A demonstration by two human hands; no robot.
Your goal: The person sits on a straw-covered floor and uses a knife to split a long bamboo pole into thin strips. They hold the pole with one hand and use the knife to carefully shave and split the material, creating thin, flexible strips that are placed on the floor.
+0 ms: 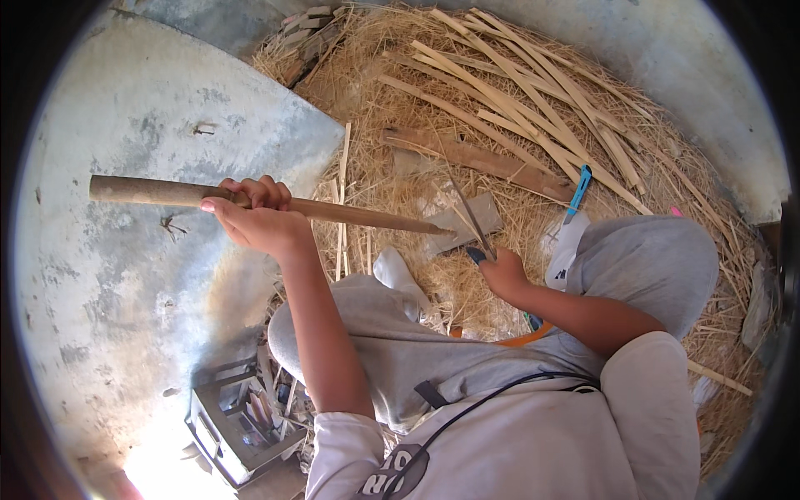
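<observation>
My left hand [260, 218] is closed around a long brown wooden stick [367, 214], held nearly level across the left and middle. The stick is thick at its left end and tapers to a narrow tip on the right. My right hand [504, 273] grips a long, thin-bladed knife [470, 213], its handle hidden in the fist. The blade slants up and left, a short way right of the stick's tip. Something dark covers the right thumb's end. Beneath blade and tip, a flat grey block [483, 218] lies on the shavings.
Long split wooden strips [508, 87] lie in a pile at the far right on shavings [367, 92]. A brown plank [492, 162] lies nearer. A blue utility knife [578, 193] is by my right knee. At lower left stands a grey open box [218, 433] beside a pale wall [108, 275].
</observation>
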